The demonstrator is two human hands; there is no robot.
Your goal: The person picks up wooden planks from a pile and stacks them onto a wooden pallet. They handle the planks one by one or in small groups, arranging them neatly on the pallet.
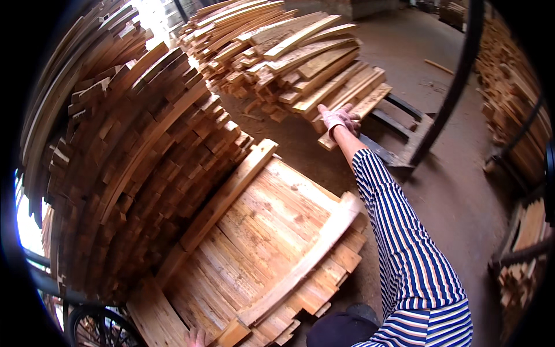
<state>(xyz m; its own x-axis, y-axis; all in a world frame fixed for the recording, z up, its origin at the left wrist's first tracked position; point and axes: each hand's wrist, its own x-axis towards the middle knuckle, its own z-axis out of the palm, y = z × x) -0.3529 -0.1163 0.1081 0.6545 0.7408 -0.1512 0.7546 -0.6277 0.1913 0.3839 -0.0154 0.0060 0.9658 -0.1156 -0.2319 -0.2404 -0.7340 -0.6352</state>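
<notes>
Reaching with right hand [339, 120], fingers spread apart, onto a long pale wooden board [373, 103] at the near edge of brown timber pile [289, 58]. Cannot tell finger grip of left hand [196, 338] beside flat pale-plank stack [254, 231].

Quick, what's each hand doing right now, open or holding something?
Left hand: mostly out of frame beside the near boards; grip can't be told.
Right hand: on an edge plank of the far stack; grip unclear.
</notes>
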